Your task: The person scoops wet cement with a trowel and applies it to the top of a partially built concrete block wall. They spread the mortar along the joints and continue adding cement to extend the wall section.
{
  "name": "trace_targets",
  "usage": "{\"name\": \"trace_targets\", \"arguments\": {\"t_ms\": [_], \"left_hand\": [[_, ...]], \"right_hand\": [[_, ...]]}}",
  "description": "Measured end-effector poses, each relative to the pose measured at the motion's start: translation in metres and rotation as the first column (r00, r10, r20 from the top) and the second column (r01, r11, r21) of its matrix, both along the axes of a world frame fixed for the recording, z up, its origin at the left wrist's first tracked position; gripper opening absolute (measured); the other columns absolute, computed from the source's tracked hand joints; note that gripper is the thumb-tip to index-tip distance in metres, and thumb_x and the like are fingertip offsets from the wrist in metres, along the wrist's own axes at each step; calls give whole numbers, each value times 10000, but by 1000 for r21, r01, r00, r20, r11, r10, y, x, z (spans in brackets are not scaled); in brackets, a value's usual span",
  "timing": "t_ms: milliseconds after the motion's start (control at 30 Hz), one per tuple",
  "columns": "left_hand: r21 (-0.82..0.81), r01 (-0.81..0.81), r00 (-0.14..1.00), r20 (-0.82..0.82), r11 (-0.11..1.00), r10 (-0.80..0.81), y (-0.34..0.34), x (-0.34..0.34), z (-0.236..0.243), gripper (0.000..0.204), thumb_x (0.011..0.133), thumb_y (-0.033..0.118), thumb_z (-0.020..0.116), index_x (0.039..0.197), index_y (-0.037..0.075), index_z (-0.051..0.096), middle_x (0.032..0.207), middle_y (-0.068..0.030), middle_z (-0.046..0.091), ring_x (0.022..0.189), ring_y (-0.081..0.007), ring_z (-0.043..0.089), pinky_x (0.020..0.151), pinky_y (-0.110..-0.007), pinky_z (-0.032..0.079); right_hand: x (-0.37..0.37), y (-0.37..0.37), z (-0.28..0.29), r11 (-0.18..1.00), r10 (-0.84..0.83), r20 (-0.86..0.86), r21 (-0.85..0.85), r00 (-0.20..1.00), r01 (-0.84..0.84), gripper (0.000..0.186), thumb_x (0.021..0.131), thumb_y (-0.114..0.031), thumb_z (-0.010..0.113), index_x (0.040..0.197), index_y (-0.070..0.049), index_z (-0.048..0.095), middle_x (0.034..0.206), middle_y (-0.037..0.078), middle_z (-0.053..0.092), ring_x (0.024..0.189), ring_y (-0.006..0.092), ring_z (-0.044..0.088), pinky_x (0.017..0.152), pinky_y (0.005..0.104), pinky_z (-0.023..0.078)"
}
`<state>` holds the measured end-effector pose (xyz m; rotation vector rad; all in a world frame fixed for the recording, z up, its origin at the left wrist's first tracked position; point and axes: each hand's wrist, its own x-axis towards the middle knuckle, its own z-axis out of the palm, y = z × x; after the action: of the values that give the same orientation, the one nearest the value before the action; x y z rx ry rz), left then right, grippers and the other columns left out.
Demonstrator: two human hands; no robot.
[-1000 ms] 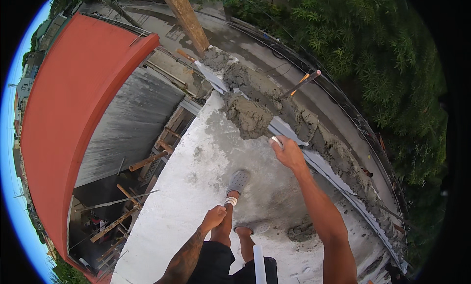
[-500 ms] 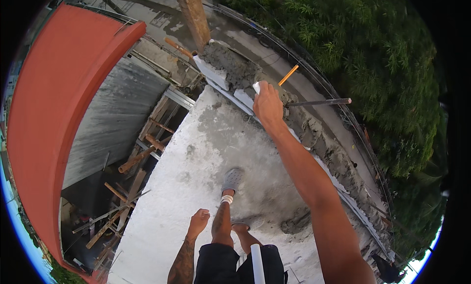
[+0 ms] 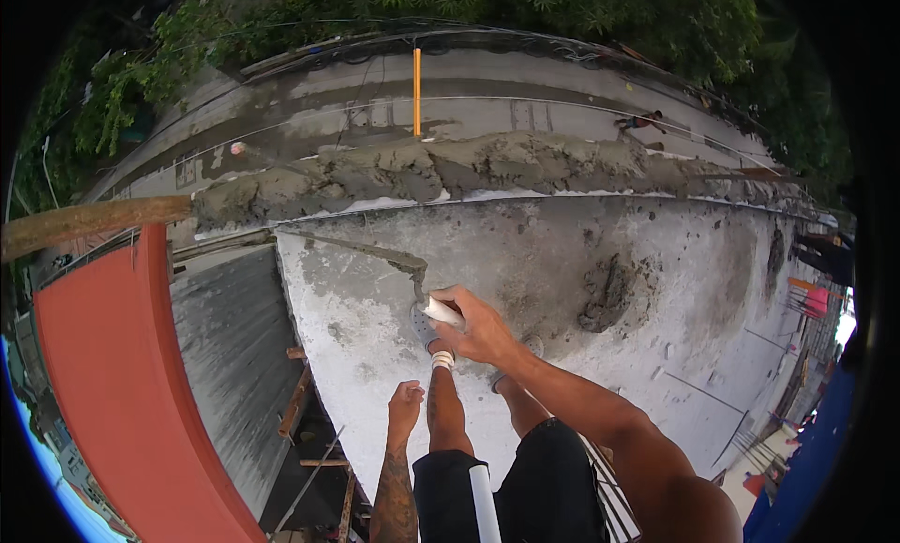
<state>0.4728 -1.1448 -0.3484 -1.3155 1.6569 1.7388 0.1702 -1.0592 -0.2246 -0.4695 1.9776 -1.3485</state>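
Note:
My right hand (image 3: 473,329) grips the white handle of a trowel (image 3: 375,252), in front of my body over the slab. The blade shows nearly edge-on, smeared with grey mortar, its tip toward the far left. My left hand (image 3: 405,402) hangs by my left leg, fingers curled in with nothing visible in them. Beyond the trowel a rough band of wet mortar (image 3: 497,163) runs along the slab's far edge. A mound of mortar (image 3: 607,294) lies on the white slab (image 3: 553,374), right of the trowel. My feet, in grey clogs (image 3: 424,327), stand on the slab.
Past the slab's left edge is a drop with wooden poles (image 3: 295,402) and a red roof (image 3: 122,374). A wooden post (image 3: 94,222) meets the mortar band's left end. An orange pipe (image 3: 417,93) rises behind it. Below, a person (image 3: 642,123) is on the road.
My view has turned to the right. My right hand has drawn back from the mortar edge to in front of my legs, bringing the trowel blade into sight. My left hand stays low and curled.

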Motion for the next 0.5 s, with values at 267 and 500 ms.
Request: {"name": "trace_targets", "arguments": {"t_ms": [267, 500], "left_hand": [[137, 502, 858, 42, 854, -511, 98, -77, -7, 261, 966, 99, 545, 1182, -35, 606, 989, -129, 700, 919, -178, 667, 833, -307, 532], [54, 852, 522, -30, 520, -852, 214, -109, -47, 258, 934, 91, 555, 1146, -40, 625, 948, -152, 715, 898, -212, 686, 824, -304, 524]], "right_hand": [[95, 345, 7, 540, -829, 268, 153, 491, 828, 327, 925, -66, 639, 1205, 6, 487, 872, 96, 608, 699, 133, 601, 601, 274, 500], [117, 525, -226, 71, -807, -509, 419, 299, 905, 299, 989, -239, 586, 1161, -11, 497, 775, 168, 611, 640, 285, 615, 633, 409, 522]]}}
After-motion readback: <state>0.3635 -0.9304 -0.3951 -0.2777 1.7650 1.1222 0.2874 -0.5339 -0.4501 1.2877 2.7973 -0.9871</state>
